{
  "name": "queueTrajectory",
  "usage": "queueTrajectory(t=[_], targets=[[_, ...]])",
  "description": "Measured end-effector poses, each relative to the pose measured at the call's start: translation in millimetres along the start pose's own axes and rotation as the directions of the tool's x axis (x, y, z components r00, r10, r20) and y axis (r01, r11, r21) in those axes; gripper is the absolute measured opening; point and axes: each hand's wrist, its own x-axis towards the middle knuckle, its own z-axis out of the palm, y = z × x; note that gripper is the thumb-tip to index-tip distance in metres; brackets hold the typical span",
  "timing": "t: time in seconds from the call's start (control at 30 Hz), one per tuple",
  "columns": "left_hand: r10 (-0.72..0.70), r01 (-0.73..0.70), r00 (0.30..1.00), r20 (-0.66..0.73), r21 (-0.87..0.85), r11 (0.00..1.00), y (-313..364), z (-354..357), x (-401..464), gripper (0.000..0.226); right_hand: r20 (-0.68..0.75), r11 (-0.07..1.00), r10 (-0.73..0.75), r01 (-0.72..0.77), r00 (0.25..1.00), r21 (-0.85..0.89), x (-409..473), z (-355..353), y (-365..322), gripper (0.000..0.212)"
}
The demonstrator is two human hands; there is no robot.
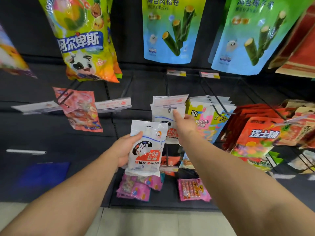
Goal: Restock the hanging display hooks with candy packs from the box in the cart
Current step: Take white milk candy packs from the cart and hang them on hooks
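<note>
While left fingers (139,134) grip a white rabbit-printed candy pack (146,147), right fingers (177,114) pinch another's top.

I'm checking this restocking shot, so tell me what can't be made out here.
- Head view: the box and cart lie outside the frame.
- Right hand covers the hanging white candy pack, hiding its grip.
- White price tags are blurred.
- Left hand fingers hide behind the held white rabbit-printed pack.

The candy pack (146,147) is glossy white plastic film that catches the light, and the seaweed-roll bags (170,31) above have a smoother, softer sheen. The hooks (219,106) are thin dark metal wire, fronted by clear shiny plastic label strips (113,103), against a matt black back panel (34,125).
</note>
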Motion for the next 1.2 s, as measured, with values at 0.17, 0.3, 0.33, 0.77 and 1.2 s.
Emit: queueTrajectory(t=[0.17, 0.3, 0.33, 0.77, 1.2], targets=[[0.039, -0.039, 0.999, -0.009, 0.015, 0.999, 7, 23, -2, 0.035, 0.148, 0.990, 0.061, -0.078, 0.987, 0.116, -8, -20, 16, 0.045], [0.099, -0.098, 0.995, -0.033, 0.019, 0.995, 16, 48, -1, 0.033, 0.355, 0.995, -0.006, -0.028, 0.935, 0.091, -12, -25, 17, 0.029], [0.108, -0.107, 0.993, -0.040, 0.023, 0.994, 19, 53, -1, 0.032, 0.332, 0.995, -0.016, -0.018, 0.943, 0.099, -12, -25, 13, 0.023], [0.113, -0.104, 0.986, -0.119, 0.085, 0.991, 38, 84, 9, 0.027, 0.122, 0.999, -0.031, 0.026, 0.992, 0.040, 3, -14, -5, 0.022], [0.249, 0.050, 0.916, -0.314, 0.705, 0.708, 19, 60, 13, 0.076, 0.068, 0.913, -0.026, 0.051, 0.997, -0.405, 6, -17, 39, 0.037]])
